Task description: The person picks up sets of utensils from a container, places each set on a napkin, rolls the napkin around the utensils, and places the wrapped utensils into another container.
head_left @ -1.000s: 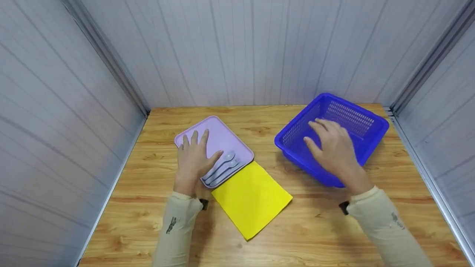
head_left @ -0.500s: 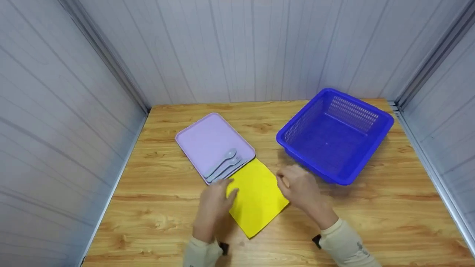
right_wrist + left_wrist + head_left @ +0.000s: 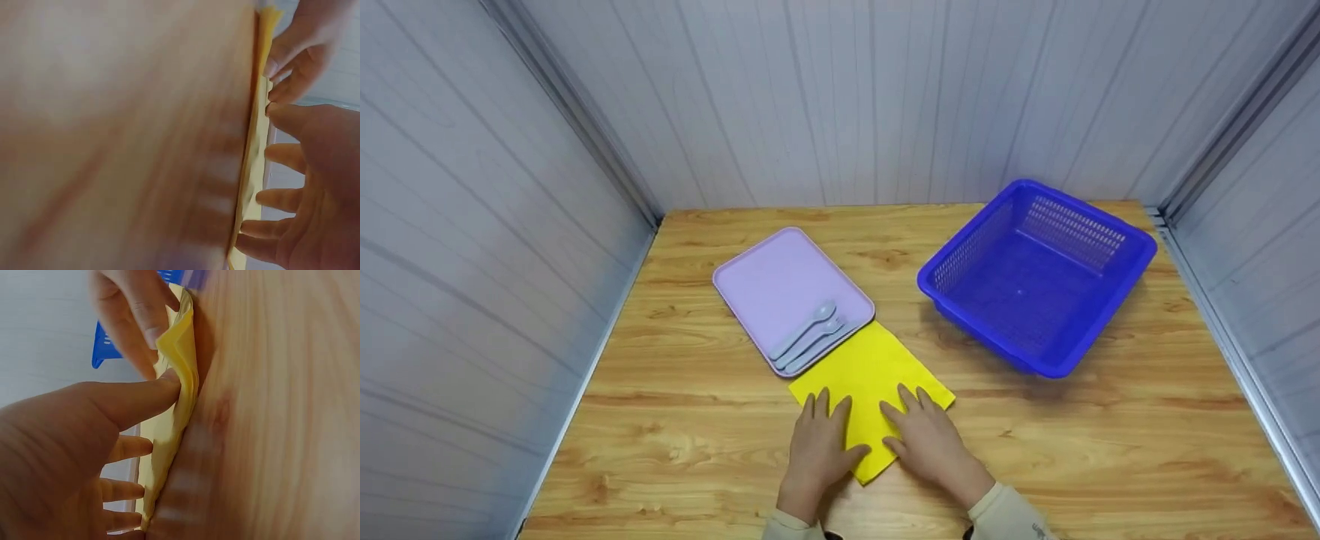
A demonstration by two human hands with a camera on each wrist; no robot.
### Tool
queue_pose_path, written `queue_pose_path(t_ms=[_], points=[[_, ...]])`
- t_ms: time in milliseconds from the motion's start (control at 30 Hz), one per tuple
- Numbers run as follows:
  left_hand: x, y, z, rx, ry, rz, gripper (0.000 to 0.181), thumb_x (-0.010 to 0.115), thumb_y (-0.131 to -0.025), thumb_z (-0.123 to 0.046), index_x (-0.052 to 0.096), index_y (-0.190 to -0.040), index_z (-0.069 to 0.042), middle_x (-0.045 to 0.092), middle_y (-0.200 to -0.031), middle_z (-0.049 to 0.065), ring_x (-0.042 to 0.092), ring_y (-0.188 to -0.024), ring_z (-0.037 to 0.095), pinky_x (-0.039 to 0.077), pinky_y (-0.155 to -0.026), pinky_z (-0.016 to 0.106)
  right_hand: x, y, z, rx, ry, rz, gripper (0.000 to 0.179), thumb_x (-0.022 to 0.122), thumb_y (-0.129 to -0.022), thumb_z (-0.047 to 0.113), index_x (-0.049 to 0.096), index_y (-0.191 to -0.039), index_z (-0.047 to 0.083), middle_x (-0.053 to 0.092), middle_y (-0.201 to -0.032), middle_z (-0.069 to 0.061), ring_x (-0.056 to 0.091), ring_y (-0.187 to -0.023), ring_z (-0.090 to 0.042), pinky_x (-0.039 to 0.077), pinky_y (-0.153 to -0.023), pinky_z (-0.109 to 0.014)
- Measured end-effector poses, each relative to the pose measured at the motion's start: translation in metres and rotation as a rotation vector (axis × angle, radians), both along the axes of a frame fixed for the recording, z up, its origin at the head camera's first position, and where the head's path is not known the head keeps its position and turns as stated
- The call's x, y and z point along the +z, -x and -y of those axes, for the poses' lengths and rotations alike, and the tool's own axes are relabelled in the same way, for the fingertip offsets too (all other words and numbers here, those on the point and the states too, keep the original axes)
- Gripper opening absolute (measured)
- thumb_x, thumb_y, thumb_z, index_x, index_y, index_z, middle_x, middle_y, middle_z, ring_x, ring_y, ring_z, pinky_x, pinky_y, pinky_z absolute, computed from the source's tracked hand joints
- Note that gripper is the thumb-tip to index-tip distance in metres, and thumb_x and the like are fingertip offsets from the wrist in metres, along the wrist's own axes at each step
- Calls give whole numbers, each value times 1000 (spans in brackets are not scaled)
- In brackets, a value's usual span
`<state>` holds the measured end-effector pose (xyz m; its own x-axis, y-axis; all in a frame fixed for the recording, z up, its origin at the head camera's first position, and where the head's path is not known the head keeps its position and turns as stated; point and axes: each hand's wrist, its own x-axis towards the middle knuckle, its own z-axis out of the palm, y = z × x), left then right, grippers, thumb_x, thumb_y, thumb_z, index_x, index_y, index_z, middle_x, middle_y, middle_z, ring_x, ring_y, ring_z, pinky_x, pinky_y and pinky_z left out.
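Note:
A yellow folded cloth (image 3: 877, 360) lies flat on the wooden table, one corner pointing toward the person. My left hand (image 3: 819, 446) rests on its left side with spread, straight fingers. On the right side, my right hand (image 3: 930, 442) touches it in the same way. In the left wrist view, the left thumb (image 3: 152, 396) presses at the edge, where several layers show and a corner (image 3: 175, 340) curls up. The right wrist view has the right fingertips (image 3: 277, 152) along the opposite edge. Against the cloth's far edge sits a pink tray (image 3: 780, 277).
On the tray lie a grey spoon (image 3: 826, 310) and a grey fork (image 3: 832, 325), with another slim grey piece beside them. A blue plastic basket (image 3: 997, 341) with perforated sides stands at the back right. Pale panel walls (image 3: 840, 105) enclose the table (image 3: 675, 450) at the back and sides.
My left hand has come from over the tray, and my right hand from over the basket, down toward the person onto the yellow cloth. The tray, cutlery and basket stay in place.

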<state>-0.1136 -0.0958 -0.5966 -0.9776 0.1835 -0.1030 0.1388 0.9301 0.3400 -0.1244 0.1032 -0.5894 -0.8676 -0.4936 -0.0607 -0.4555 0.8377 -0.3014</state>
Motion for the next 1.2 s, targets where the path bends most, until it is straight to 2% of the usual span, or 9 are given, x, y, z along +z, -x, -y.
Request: queue_pose_path(t_ms=[100,200,400,567,700,867,1033,1100,1200], points=[[-1,-2,-3,4,-5,1,82,76,-75,-57,52,-141,-14,38,-146,25,32,-132,49,32,-104,58,-5,-7,-3,-26,-10,0,56,64,-92,43,54,-140,16,39,-147,-24,32,-130,-55,30,-98,-69],[-1,-5,-7,-16,1,-31,82,76,-74,-57,53,-139,-14,40,-143,25,33,-131,49,32,-104,58,-8,-15,-6,-53,-22,-7,59,65,-90,46,52,-141,18,37,-148,-23,30,-130,-57,29,-94,-73],[-2,-13,-21,-44,-4,-22,82,77,-73,-56,53,-139,-15,39,-144,24,25,-136,49,22,-109,57,-8,-27,-21,-88,-36,1,61,66,-89,47,52,-142,20,38,-148,-22,31,-129,-57,30,-92,-73],[-4,-19,-36,-42,23,-8,84,76,-73,-60,52,-140,-16,38,-145,23,27,-136,48,26,-109,54,-9,-34,-36,-99,-18,9,60,67,-88,46,54,-140,20,39,-147,-21,31,-130,-56,30,-93,-73],[-6,-26,-45,-60,42,10,85,72,-75,-63,50,-142,-18,36,-147,22,26,-137,48,27,-109,54,-9,-40,-46,-127,-14,63,59,67,-89,45,53,-141,22,37,-149,-20,27,-133,-55,27,-94,-74],[-8,-32,-50,-57,43,27,84,69,-76,-65,48,-143,-19,35,-148,22,25,-137,48,26,-109,54,-8,-43,-51,-137,-1,125,58,66,-90,43,52,-142,22,34,-151,-19,22,-136,-53,22,-97,-74],[-8,-33,-52,-53,54,30,84,68,-77,-66,48,-143,-19,35,-148,21,25,-137,47,26,-108,54,-7,-44,-51,-139,4,126,58,66,-89,43,52,-142,22,34,-151,-19,22,-136,-53,21,-98,-74],[-7,-31,-51,-60,39,18,81,67,-78,-66,49,-142,-19,37,-147,20,27,-136,48,28,-108,55,-7,-44,-52,-143,0,114,58,67,-89,43,53,-141,23,35,-150,-19,23,-135,-53,22,-97,-74],[0,-28,-42,-22,-89,-51,68,66,-85,-56,54,-138,-17,44,-143,17,33,-134,44,33,-104,55,-7,-43,-53,-135,4,85,58,67,-89,43,53,-141,23,36,-150,-19,25,-135,-52,24,-97,-73]])
